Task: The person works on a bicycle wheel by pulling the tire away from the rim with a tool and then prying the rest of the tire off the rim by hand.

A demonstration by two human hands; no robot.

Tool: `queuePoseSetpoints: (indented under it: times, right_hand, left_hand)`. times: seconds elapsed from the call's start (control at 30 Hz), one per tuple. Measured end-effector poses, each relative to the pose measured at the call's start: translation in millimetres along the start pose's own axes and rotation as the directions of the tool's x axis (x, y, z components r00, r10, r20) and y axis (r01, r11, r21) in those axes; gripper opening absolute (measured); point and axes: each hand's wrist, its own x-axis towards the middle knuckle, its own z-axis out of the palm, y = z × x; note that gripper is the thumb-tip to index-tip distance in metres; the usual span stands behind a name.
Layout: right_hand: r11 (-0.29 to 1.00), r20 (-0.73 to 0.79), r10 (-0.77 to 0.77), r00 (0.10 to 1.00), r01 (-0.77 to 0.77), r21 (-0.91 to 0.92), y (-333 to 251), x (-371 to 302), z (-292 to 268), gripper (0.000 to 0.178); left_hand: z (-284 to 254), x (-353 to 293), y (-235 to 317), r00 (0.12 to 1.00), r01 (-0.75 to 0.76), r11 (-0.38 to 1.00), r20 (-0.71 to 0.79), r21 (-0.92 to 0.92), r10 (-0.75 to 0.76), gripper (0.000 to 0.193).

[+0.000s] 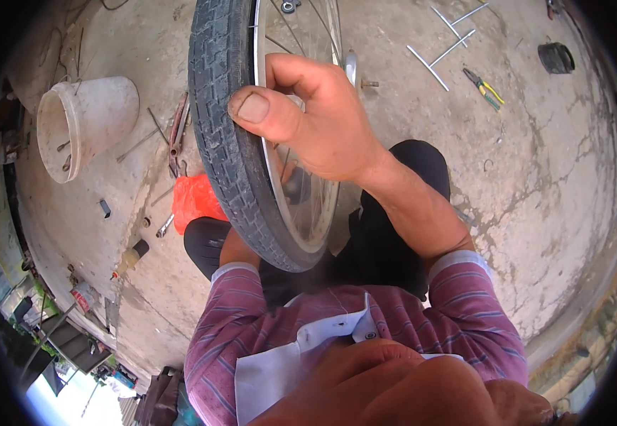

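A bicycle wheel [216, 106] with a worn black tyre and a silver rim [274, 170] stands upright in front of my body, between my knees. My right hand [315, 117] is closed round its right side, thumb pressed on the tyre tread and fingers curled inside the rim among the spokes. An axle end [369, 84] sticks out to the right of the wheel. My left forearm [239, 250] passes behind the lower tyre. Only a little skin of my left hand [291, 172] shows through the spokes, so its fingers are hidden.
On the concrete floor to the left are a white bucket [106, 113], a red plastic bag [198, 200], a reddish long-handled tool [178, 131] and a wrench [165, 226]. Rightward lie T-shaped metal tools [440, 60], yellow-green pliers [484, 89] and a black round piece [555, 58].
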Motion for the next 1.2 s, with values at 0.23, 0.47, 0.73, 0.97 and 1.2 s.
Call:
queuePoseSetpoints:
  times: [0.23,0.47,0.73,0.97,1.2]
  right_hand:
    - [0.999,0.08,-0.015,0.997,0.013,0.031,0.1,-10.4,4.9,0.058]
    - [0.993,0.066,-0.098,0.993,0.101,-0.056,2.5,-5.4,1.4,0.06]
    - [0.982,0.119,-0.047,0.992,0.067,-0.178,1.9,-2.0,-8.7,0.061]
    - [0.993,0.205,-0.051,0.977,0.071,-0.095,-14.4,-11.2,-17.5,0.043]
    - [0.989,0.233,0.141,0.962,-0.126,-0.078,-31.3,-16.9,-35.8,0.039]
  left_hand:
    - [-8.2,15.3,100.7,0.99,-0.098,0.995,0.103,-0.001,0.098,0.049]
    - [20.8,73.0,290.6,0.761,0.213,0.977,0.631,-0.023,-0.151,0.053]
    - [36.6,68.7,301.6,0.831,0.284,0.954,0.471,0.101,-0.297,0.048]
    - [43.5,57.6,277.2,0.787,0.375,0.923,0.554,-0.081,-0.271,0.055]
    - [90.8,34.3,252.4,0.936,0.195,0.965,0.327,-0.174,-0.13,0.065]
